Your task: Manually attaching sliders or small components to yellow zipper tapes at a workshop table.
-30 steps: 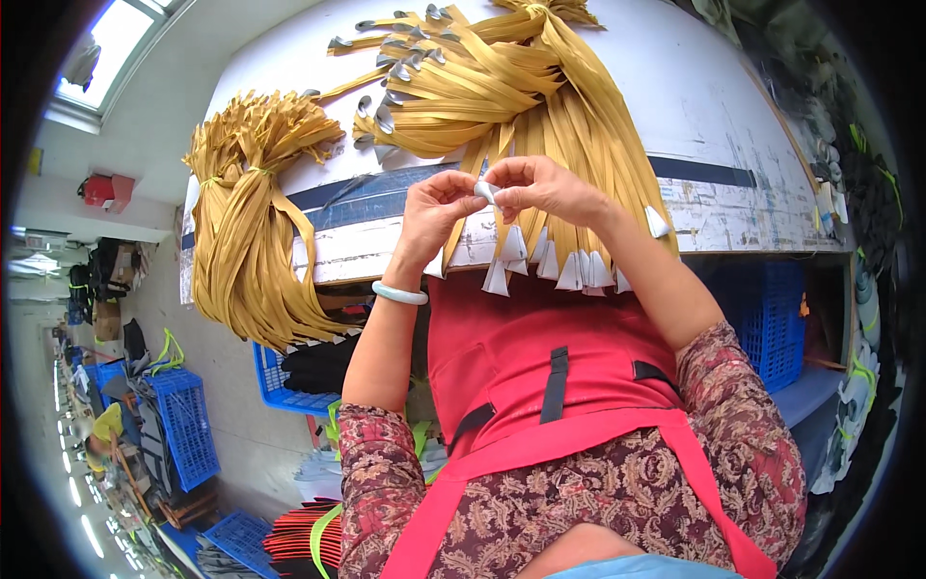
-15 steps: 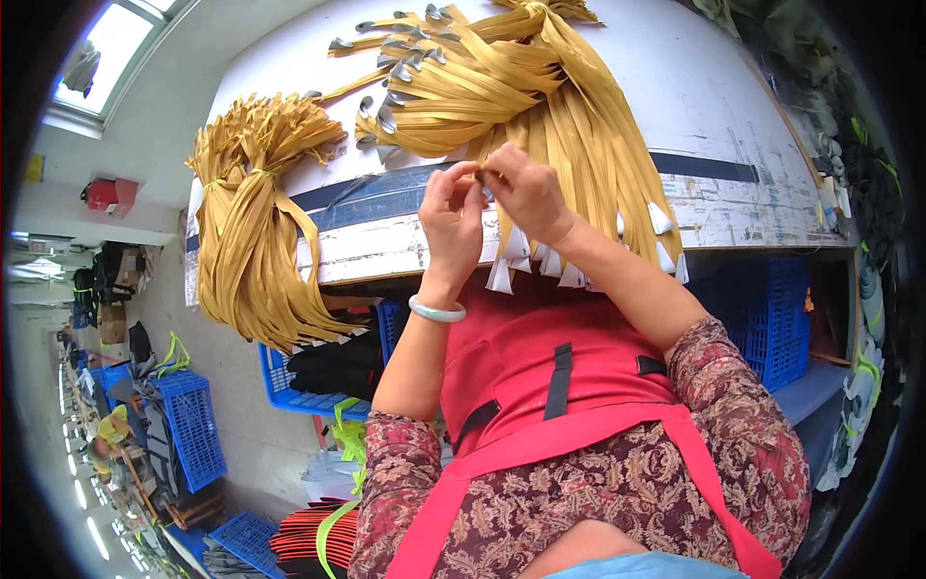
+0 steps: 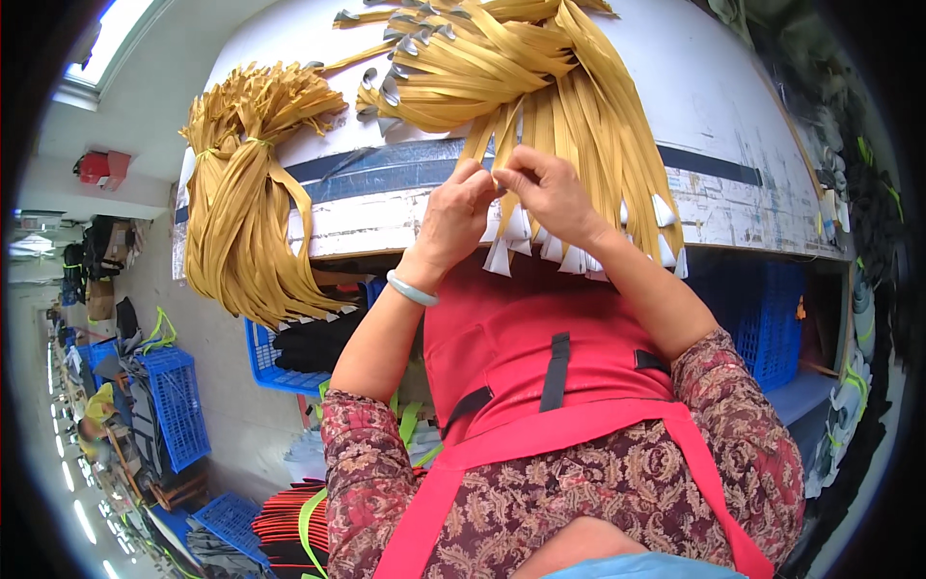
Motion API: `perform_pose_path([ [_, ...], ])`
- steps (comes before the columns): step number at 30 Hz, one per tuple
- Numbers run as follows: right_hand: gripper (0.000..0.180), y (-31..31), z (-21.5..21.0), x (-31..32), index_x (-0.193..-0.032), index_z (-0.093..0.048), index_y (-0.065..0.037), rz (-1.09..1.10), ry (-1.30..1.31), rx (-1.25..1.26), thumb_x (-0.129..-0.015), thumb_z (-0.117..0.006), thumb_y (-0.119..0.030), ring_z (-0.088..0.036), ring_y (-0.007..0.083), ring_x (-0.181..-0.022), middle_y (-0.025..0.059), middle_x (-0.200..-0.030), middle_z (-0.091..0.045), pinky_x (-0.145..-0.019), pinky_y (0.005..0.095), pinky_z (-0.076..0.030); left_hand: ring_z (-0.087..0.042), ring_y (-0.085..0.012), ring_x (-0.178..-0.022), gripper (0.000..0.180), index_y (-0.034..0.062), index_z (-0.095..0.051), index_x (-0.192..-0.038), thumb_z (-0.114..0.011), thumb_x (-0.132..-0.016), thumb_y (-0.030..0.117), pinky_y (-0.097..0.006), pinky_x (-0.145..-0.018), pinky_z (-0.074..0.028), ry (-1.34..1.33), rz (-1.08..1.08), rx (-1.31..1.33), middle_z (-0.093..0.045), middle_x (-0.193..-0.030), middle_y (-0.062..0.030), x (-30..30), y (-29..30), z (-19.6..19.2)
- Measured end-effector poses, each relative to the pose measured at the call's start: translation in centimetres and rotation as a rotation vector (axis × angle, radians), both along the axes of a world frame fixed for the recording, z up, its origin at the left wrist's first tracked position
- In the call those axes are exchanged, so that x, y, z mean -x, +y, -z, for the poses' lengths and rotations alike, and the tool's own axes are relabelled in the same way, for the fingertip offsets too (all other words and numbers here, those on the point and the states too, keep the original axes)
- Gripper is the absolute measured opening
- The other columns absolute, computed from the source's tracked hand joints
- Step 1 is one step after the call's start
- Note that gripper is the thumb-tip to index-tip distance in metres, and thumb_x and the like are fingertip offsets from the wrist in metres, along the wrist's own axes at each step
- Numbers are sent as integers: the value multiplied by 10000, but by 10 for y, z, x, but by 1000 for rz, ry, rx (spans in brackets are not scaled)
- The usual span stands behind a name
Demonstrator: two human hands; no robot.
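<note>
My left hand (image 3: pixel 457 214) and my right hand (image 3: pixel 552 198) meet fingertip to fingertip above the table's front edge, both pinched closed. Whatever lies between the fingers is too small and covered to make out. Just beyond and beneath them spreads a big bundle of long golden fabric strips (image 3: pixel 603 135), its near ends tipped white and hanging over the edge. Other strips in it, with curled grey ends, point left. To the left of my hands, a second golden bundle (image 3: pixel 253 207) is tied near its frayed top and droops off the table.
The white worktable (image 3: pixel 714 207) has a dark stripe along its front. Below it stand a blue crate (image 3: pixel 275 362) with black cloth and another blue crate (image 3: pixel 772 323) at right. More blue crates (image 3: pixel 178 405) and red-edged black pieces (image 3: pixel 289 526) are on the left.
Both hands have come slightly lower and closer together, the left turning its back more into view. The left elbow has swung outward. The whole view has shifted a little.
</note>
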State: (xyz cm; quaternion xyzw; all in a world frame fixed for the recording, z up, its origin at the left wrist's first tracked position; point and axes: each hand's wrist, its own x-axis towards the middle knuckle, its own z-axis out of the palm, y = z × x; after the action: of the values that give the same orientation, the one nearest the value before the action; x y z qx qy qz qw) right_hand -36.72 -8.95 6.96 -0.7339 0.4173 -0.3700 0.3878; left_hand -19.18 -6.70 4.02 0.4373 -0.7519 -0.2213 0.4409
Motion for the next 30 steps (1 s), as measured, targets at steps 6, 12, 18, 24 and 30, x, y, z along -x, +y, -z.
perform_pose_path([
  [6, 255, -16, 6, 40, -842, -610, -48, 90, -95, -249, -980, -629, -262, -469, 37, -539, -40, -622, -507, -491, 208, -371, -659, -178, -679, 113, 29, -624, -888, -615, -851, -79, -292, -585, -503, 322, -149, 129, -623, -841, -80, -23, -30, 11],
  [12, 250, 3, 6, 60, -883, -642, -34, 88, 147, -286, -975, -608, -264, -519, 85, -571, 5, -644, -556, -556, 266, -426, -658, -153, -899, 139, -20, -631, -1061, -642, -931, 28, -259, -704, -556, 538, -460, -110, -664, -964, -69, -115, -20, -9],
  [18, 198, 25, 0, 30, -933, -647, 5, -100, 277, -193, -933, -622, -191, -599, 226, -702, 136, -770, -622, -654, 347, -470, -640, -301, -943, 259, 18, -658, -1066, -681, -810, -19, -346, -800, -520, -84, -9, -192, -638, -1070, -138, -73, 44, 6],
  [24, 148, 31, 14, 1, -963, -657, -16, -304, 335, 59, -918, -653, -156, -634, 299, -775, 157, -832, -636, -686, 361, -494, -601, -318, -1044, 319, 15, -652, -1080, -751, -783, 80, -392, -901, -493, -406, -37, -79, -621, -1078, -127, -58, 55, 8],
  [30, 104, 36, 19, -8, -988, -638, -10, -244, 113, 26, -913, -638, -83, -610, 216, -759, 104, -894, -627, -693, 321, -493, -633, -346, -926, 239, -6, -639, -1028, -720, -808, 43, -376, -819, -516, 156, 93, -503, -624, -1009, -145, -64, 48, 16],
])
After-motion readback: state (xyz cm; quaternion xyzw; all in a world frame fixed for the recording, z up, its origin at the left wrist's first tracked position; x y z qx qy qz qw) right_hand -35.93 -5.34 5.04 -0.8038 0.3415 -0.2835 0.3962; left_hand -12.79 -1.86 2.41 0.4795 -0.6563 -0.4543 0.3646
